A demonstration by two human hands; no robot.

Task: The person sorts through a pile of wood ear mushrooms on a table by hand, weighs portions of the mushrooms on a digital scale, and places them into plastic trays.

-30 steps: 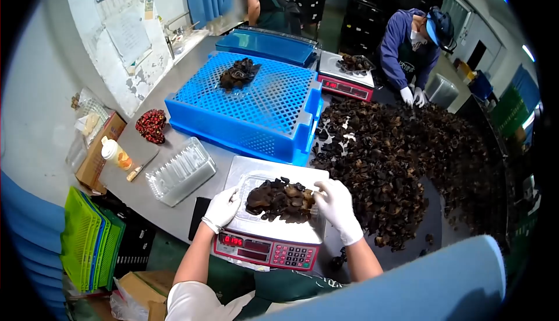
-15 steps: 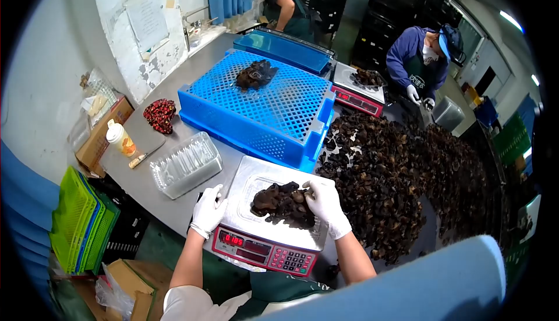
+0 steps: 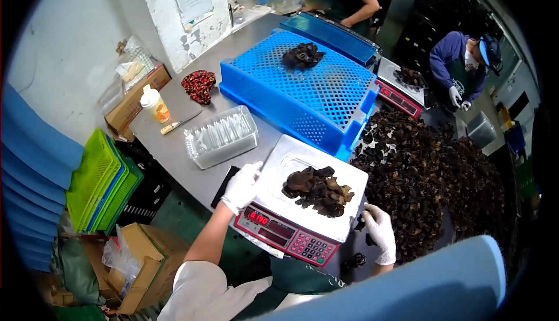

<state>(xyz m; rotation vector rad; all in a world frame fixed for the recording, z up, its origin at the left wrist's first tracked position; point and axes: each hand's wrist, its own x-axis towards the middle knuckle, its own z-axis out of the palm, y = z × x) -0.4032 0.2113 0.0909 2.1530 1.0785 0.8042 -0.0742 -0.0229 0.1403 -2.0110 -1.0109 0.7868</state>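
A silver-topped digital scale (image 3: 271, 175) with a red front stands before me, its display showing about 0.190. On its pan lies a heap of dark brown wood ear mushrooms (image 3: 317, 190). My left hand (image 3: 242, 187), in a white glove, rests at the pan's left edge, its fingers loosely bent and holding nothing. Beside it a flat black object (image 3: 226, 182) is partly covered. My right hand (image 3: 379, 233), also gloved, is low at the scale's right side. Its fingers are bent together at small dark mushroom pieces, partly hidden by the hand.
A large pile of wood ear mushrooms (image 3: 425, 175) spreads to the right. Behind the scale, an upturned blue crate (image 3: 297, 96) bears a mushroom clump. Clear plastic trays (image 3: 221, 137), a knife (image 3: 174, 125), a cup (image 3: 155, 105) and red-black bundle (image 3: 198, 86) lie left. Two co-workers stand beyond.
My right hand has left the mushrooms on the pan and moved down to the scale's right side. The display went from about 0.185 to 0.190. The view has shifted.
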